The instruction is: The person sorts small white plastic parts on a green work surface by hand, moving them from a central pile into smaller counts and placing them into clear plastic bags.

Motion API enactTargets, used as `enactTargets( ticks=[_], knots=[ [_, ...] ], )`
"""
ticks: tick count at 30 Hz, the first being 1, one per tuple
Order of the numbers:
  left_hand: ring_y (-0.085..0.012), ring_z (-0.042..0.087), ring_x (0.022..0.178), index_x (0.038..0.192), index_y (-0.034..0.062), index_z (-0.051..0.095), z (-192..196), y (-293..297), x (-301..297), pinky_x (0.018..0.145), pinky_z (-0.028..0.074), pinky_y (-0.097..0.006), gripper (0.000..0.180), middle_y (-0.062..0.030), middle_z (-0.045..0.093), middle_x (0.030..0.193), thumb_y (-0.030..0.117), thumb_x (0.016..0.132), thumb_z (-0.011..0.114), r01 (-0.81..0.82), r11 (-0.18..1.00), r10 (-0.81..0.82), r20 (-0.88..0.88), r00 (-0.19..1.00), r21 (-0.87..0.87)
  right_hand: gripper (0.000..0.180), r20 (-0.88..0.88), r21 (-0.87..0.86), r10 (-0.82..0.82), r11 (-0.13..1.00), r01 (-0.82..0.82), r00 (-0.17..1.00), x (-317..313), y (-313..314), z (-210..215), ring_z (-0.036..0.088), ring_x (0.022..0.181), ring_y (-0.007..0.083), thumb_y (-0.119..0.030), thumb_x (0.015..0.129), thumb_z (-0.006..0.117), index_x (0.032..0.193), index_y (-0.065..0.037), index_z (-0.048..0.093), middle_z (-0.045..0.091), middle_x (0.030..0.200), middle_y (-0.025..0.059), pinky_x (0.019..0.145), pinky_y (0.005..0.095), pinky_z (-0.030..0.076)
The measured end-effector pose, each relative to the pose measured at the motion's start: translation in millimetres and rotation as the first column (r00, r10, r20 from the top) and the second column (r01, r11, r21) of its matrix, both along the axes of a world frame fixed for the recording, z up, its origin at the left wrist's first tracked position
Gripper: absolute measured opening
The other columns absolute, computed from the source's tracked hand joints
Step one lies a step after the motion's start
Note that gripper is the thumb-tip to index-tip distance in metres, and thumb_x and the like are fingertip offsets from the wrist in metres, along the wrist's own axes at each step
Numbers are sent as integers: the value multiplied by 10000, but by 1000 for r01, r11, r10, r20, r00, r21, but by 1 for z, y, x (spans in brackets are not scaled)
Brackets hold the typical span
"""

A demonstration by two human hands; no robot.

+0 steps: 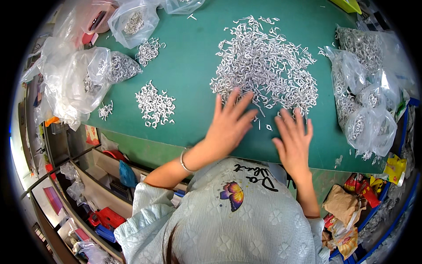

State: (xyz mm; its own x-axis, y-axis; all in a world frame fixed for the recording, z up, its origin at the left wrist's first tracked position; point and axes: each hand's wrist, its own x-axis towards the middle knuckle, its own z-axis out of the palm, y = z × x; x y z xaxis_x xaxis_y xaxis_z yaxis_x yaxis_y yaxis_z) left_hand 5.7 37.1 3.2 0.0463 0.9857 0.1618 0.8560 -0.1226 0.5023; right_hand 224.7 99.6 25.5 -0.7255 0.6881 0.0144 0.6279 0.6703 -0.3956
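Head view: the undersides of both hands face the worktop, so the palms and whatever lies beneath them are hidden; the fingers are slightly blurred. The left hand (231, 125) spreads its fingers at the lower edge of a broad pile of small silver-grey hooked and looped pieces (263, 66), its fingertips covering part of that edge. The right hand (293, 143) lies just beside the pile's lower right edge, fingers extended and parted. Each grip is spread wide, with nothing visibly held; contact with individual pieces cannot be told. The pile occupies the right-centre of the smooth, matt green worktop (193, 57), its pieces too crowded to separate by eye. Left of it lie two smaller heaps of similar curved pieces, a lower one (154, 105) and an upper one (148, 50). A thin silver-coloured bangle (183, 160) encircles the left wrist. Among the containers, a crumpled transparent plastic bag (61, 88) at the left holds grey pieces in its right part; an upper transparent bag (121, 35) holds another small quantity. Bulging transparent plastic bags (387, 88) at the right contain many more, their folds and glare obscuring the shapes. A further clear bag (182, 6) is cut off by the top edge.
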Motion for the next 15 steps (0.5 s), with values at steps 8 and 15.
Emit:
enactTargets(
  ticks=[8, 15],
  knots=[
    [-352, 411, 1248, 1069, 116, 635, 3, -1, 2, 986, 304, -560, 310, -120, 479, 1301, 105, 769, 714, -127, 988, 126, 24, 992, 83, 415, -127, 67, -134, 987, 143, 983, 5, 0, 0, 336, 1376, 297, -118, 860, 606, 1270, -69, 566, 465, 1418, 54, 1107, 565, 150],
    [-247, 507, 993, 1033, 126, 655, -6, -9, 5, 810, 344, -372, 290, -45, 550, 1097, 58, 756, 704, -307, 945, 305, 34, 952, 116, 646, 110, -88, 86, 993, -77, 990, 1, -36, -7, 234, 1417, 332, -240, 779, 695, 1355, -49, 474, 325, 1513, 41, 1042, 700, 148]
  ],
)
